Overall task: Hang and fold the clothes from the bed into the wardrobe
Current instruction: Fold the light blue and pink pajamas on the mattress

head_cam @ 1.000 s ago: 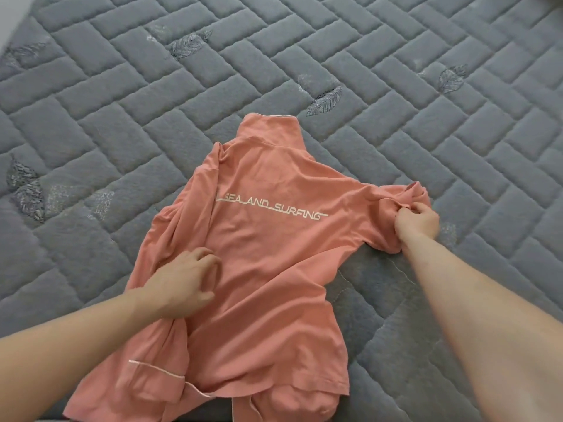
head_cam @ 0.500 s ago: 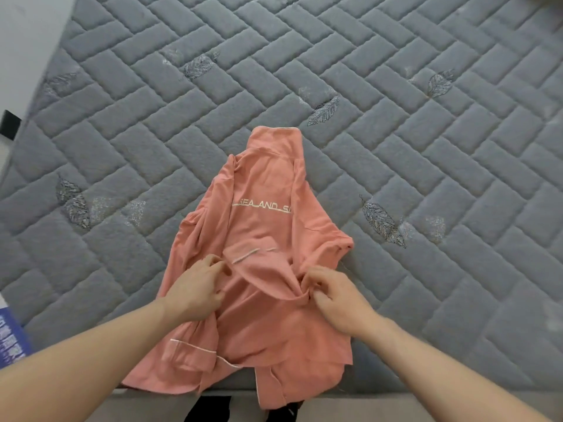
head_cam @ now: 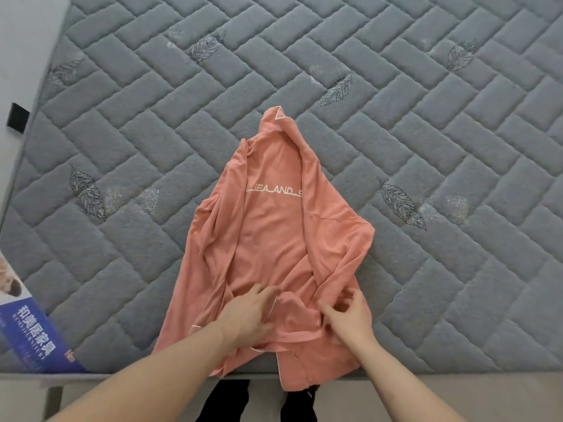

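Note:
A salmon-pink shirt (head_cam: 271, 239) with white piping and pale lettering lies back-up on the grey quilted mattress (head_cam: 426, 132), collar pointing away from me. Both its sides are folded in over the middle, so part of the lettering is covered. Its hem hangs over the near edge of the bed. My left hand (head_cam: 248, 315) lies on the lower left of the shirt, fingers curled into the cloth near a white-edged fold. My right hand (head_cam: 348, 315) pinches bunched fabric of the folded-in right side, close beside the left hand.
The mattress edge (head_cam: 457, 373) runs across the bottom of the view, with pale floor below it. A blue printed label (head_cam: 33, 336) sits at the mattress's near left corner. A light wall (head_cam: 27, 41) runs along the left side.
My right hand carried the right sleeve from far right across onto the shirt's middle, then drew down toward the hem. My left hand also slid lower. The view pulled back from the bed.

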